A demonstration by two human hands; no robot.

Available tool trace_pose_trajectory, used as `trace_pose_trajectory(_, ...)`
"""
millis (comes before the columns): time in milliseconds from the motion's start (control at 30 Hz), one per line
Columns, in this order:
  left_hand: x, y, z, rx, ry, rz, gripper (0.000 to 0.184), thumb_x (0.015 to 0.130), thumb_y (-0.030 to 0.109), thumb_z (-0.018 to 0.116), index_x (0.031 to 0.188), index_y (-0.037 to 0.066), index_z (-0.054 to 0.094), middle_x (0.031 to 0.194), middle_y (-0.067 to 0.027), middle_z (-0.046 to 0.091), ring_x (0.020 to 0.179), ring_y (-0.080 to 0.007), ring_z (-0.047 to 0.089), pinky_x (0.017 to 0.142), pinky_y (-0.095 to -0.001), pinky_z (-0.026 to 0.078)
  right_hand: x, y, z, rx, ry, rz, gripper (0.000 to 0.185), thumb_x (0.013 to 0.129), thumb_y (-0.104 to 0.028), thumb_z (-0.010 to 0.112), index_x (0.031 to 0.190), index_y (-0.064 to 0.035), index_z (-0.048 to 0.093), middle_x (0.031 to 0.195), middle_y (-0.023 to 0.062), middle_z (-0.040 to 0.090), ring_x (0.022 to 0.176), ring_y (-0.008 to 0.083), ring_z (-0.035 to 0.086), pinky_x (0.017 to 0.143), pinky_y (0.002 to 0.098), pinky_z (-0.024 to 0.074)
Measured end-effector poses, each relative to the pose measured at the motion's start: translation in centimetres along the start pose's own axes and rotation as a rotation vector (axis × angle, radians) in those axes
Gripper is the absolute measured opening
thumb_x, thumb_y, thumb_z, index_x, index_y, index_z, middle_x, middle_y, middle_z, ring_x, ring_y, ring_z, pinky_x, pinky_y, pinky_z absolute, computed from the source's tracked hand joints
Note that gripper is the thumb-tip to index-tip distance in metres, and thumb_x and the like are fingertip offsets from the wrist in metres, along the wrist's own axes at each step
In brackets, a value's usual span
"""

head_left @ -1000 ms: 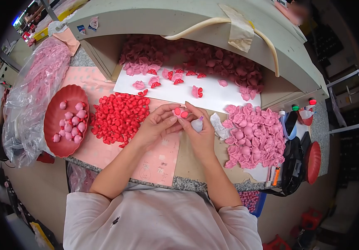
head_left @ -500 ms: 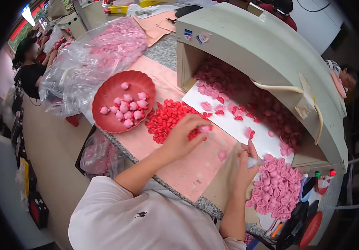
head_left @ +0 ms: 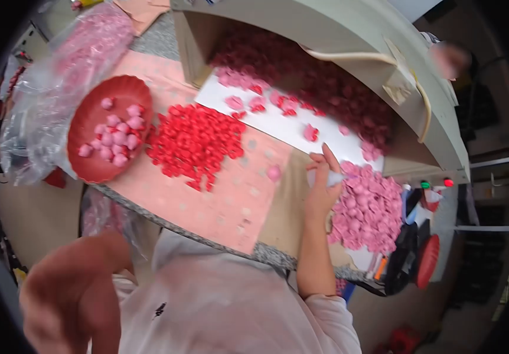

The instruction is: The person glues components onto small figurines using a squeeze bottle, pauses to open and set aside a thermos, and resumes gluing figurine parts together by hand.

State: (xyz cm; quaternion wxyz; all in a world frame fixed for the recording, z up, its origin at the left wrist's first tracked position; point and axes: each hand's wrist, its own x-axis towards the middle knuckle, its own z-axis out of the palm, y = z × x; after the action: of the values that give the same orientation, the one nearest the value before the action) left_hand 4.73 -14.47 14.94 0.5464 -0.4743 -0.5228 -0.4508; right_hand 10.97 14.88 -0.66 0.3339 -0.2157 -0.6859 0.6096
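My right hand (head_left: 323, 187) is wrapped round a small translucent squeeze bottle (head_left: 332, 178), its nozzle pointing right towards a heap of pink petal-shaped pieces (head_left: 368, 206). One or two of its fingers stick up. Large and blurred, my left hand (head_left: 74, 289) is raised close to the camera at the lower left, off the table; its fingers are smeared, so I cannot see whether it holds anything. A pile of small red pieces (head_left: 198, 138) lies on the pink mat (head_left: 207, 218). A single pink ball (head_left: 274, 172) rests near the mat's right edge.
A red scalloped dish (head_left: 83, 153) holds several pink balls with red bits. Behind stands a curved, open-fronted box (head_left: 355, 35) with pink pieces inside and a white sheet (head_left: 281, 131) at its mouth. A plastic bag (head_left: 42, 118) lies left; pens (head_left: 380, 266) lie right.
My left hand has left the red pile and come up towards the camera. My right hand stays by the pink heap with the bottle. The view has shifted, moving the table leftward and up.
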Motion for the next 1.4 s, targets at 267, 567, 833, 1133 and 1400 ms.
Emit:
trace_pose_trajectory(267, 5.5, 1.2, 1.3, -0.430, -0.023, 0.352, 0.023, 0.086, 0.008, 0.055, 0.107, 0.001, 0.052, 0.107, -0.0145, 0.055, 0.093, -0.0258, 0.055, 0.078, -0.0322, 0.047, -0.1, -1.0, -0.1, 0.011, 0.040, -0.062, 0.039, 0.095, -0.026, 0.047, 0.122, 0.0012, 0.053, 0.094, 0.0068, 0.061, 0.077, 0.0090, 0.054, 0.073, 0.0241, 0.0416)
trace_pose_trajectory(567, 6.9, 2.5, 0.3, -0.492, -0.055, 0.399, 0.027, 0.089, 0.012, 0.051, 0.114, 0.002, 0.048, 0.113, -0.0133, 0.051, 0.094, -0.0234, 0.052, 0.075, -0.0307, 0.048, -0.1, -0.7, 0.0, 0.024, 0.052, -0.146, 0.042, 0.096, -0.030, 0.046, 0.121, 0.0029, 0.053, 0.086, 0.0055, 0.060, 0.070, 0.0091, 0.053, 0.068, 0.0238, 0.0425)
trace_pose_trajectory(833, 6.5, 2.4, 1.2, -0.655, 0.036, 0.423, 0.032, 0.092, 0.016, 0.048, 0.121, 0.002, 0.044, 0.117, -0.0122, 0.048, 0.095, -0.0213, 0.049, 0.072, -0.0294, 0.049, -0.6, 1.7, -1.5, -0.466, -0.181, -0.171, 0.023, 0.085, -0.021, 0.063, 0.095, -0.0005, 0.064, 0.080, 0.0042, 0.060, 0.069, 0.0124, 0.054, 0.062, 0.0270, 0.0437)
trace_pose_trajectory(1133, 4.4, 4.1, 7.5, -0.831, 0.516, 0.303, 0.023, 0.096, 0.018, 0.038, 0.110, 0.002, 0.046, 0.099, -0.0134, 0.048, 0.081, -0.0167, 0.050, 0.057, -0.0264, 0.047, -2.3, 0.9, -3.4, -0.625, -0.128, -0.166, 0.044, 0.074, -0.024, 0.074, 0.108, -0.0007, 0.059, 0.095, 0.0164, 0.058, 0.092, 0.0326, 0.054, 0.082, 0.0381, 0.0436)
trace_pose_trajectory(1400, -4.3, 2.8, 7.6, -0.546, -0.009, -0.009, 0.019, 0.091, 0.025, 0.052, 0.106, 0.012, 0.052, 0.093, -0.0034, 0.059, 0.083, -0.0149, 0.057, 0.068, -0.0339, 0.050, -5.6, -4.1, -8.1, -0.460, -0.005, -0.275, 0.052, 0.081, -0.018, 0.068, 0.126, -0.0001, 0.048, 0.104, 0.0156, 0.059, 0.092, 0.0230, 0.059, 0.083, 0.0335, 0.0469)
